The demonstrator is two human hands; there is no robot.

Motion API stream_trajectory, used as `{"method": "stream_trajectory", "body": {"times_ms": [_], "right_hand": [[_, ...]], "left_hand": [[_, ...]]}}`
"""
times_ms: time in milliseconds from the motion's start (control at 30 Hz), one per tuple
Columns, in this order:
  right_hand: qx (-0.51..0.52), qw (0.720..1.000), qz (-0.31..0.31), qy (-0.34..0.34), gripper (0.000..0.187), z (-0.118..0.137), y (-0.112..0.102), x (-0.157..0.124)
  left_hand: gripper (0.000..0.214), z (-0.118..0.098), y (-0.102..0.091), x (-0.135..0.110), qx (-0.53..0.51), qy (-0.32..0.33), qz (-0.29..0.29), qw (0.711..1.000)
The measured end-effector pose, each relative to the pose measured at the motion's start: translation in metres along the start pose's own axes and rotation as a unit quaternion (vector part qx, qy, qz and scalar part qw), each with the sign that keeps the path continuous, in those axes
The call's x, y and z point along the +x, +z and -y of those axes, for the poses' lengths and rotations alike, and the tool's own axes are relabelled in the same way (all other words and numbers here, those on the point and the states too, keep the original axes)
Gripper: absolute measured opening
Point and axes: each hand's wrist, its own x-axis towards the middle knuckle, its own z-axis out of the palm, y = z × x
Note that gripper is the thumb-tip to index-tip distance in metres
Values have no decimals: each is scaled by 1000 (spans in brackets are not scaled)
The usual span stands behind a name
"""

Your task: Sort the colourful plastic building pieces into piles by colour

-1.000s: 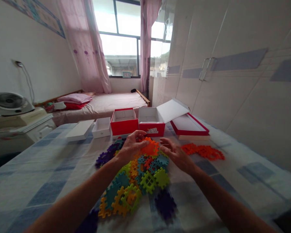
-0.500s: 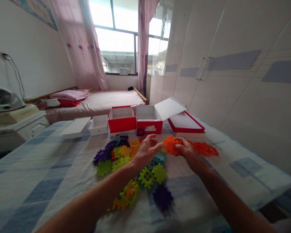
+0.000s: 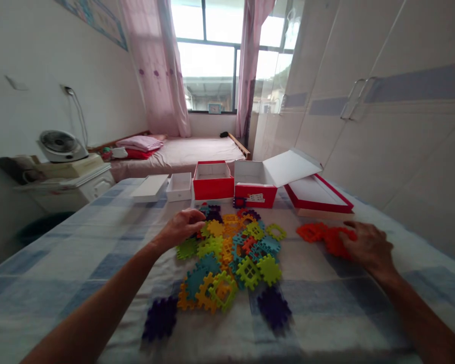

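My left hand (image 3: 180,226) is at the left edge of a heap of toothed plastic building tiles, fingers bent together. What is under or between its fingertips is hidden. Dark purple tiles (image 3: 214,213) lie just beyond it, and a green tile (image 3: 187,248) is below it. To the right, my right hand (image 3: 369,247) has its thumb on an orange tile (image 3: 335,243), fingers curved around its far side. Another orange tile (image 3: 311,232) lies beside that one. The heap mixes yellow, teal (image 3: 203,270) and lime-green tiles (image 3: 269,269), some with window cut-outs.
Single purple tiles lie near the front, one at left (image 3: 160,318) and one at right (image 3: 274,309). Behind the heap stand a white box (image 3: 179,188), two red boxes (image 3: 213,188) and a red-rimmed lid (image 3: 322,205). A checked cloth (image 3: 109,253) covers the table.
My right hand has moved right and down with the orange tile to the other orange ones. My left hand has moved left across the heap to its far-left edge. The view has shifted left.
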Motion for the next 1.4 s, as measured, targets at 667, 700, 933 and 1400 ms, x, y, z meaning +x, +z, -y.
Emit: {"method": "stream_trajectory", "body": {"times_ms": [667,700,933,1400], "right_hand": [[187,953,42,-235,26,128,31,-29],[191,953,43,-232,27,127,30,-29],[216,948,88,-218,32,155,21,-13],[172,954,211,-124,29,252,33,14]], "left_hand": [[22,18,23,-14,1,2,-57,998],[16,18,22,-13,-29,-7,-76,997],[27,21,15,-5,-156,-60,-174,970],[29,34,24,-8,-223,-76,-223,946]]}}
